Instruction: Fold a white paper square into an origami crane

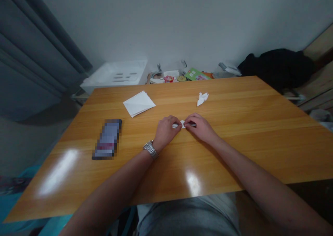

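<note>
Left hand (166, 132) and right hand (201, 127) grip a small folded white paper (182, 124) from either side at centre frame, above the middle of the wooden worktop (208, 166). Farther up, a stack of white paper squares (139, 103) lies left of centre, and a folded paper figure (202, 98) lies right of it. A pixelated phone (107, 139) lies at left. A metal wristwatch (150, 149) circles the left wrist.
</note>
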The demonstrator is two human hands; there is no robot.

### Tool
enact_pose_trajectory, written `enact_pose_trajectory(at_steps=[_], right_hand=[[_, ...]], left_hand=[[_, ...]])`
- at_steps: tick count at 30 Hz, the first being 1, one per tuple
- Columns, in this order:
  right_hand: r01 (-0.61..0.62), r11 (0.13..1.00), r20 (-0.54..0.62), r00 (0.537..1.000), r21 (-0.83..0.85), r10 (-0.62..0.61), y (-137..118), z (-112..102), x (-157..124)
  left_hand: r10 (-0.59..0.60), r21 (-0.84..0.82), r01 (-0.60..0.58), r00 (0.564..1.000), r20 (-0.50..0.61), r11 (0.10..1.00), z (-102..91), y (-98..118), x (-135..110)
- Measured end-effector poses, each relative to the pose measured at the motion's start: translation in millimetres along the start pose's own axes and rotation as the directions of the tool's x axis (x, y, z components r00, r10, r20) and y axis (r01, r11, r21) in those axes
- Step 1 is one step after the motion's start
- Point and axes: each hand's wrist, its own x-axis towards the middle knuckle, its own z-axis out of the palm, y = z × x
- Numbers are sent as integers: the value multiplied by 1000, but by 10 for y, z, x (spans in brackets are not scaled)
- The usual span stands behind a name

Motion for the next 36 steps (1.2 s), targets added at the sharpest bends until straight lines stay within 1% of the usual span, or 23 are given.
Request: enact_pose_trajectory(at_steps=[11, 18, 28, 30, 33, 36], right_hand=[[18, 999, 0, 1000, -28, -18, -2, 27, 3], [26, 999, 1, 1000, -40, -26, -29, 18, -4], [31, 999, -4, 1000, -40, -31, -16, 51, -12], [41, 996, -4, 999, -79, -41, -3, 60, -15], [52, 980, -11, 998, -191, -55, 22, 67, -23], [39, 967, -7, 999, -250, -42, 47, 70, -28]], left_hand=[[-45, 53, 45, 999, -1, 998, -5, 44, 23], [-37, 64, 39, 999, -27, 997, 18, 46, 17], [-23, 92, 25, 1000, -20, 995, 20, 46, 8], [-26, 101, 28, 1000, -14, 994, 22, 46, 11], [-24, 97, 24, 1000, -7, 995, 22, 39, 9], [-11, 76, 12, 1000, -7, 997, 17, 19, 0]])
